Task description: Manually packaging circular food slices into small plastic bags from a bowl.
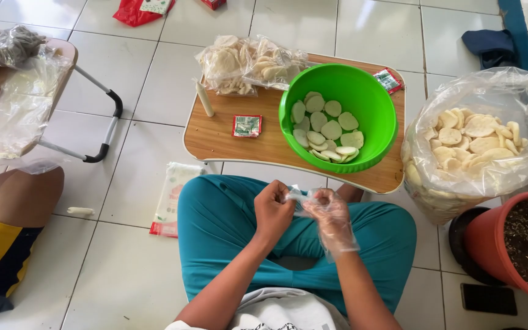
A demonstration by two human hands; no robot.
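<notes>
White tile floor w/ a low wooden worktop [227,137] in front of the seated person. Left hand [273,211], bare, has its grip pinched closed on a thin clear plastic glove [331,220] that covers the right hand [332,221]; right fingers loosely curled, about half open, holding nothing else. Glove's long axis runs along the right forearm, fingertips pointing up-left, over the lap. Green bowl [362,104] of pale crackers on worktop; small red-green sachet [247,126] lies flat beside it, another sachet [388,80] at far edge. Big clear bag of crackers [490,104] at right.
</notes>
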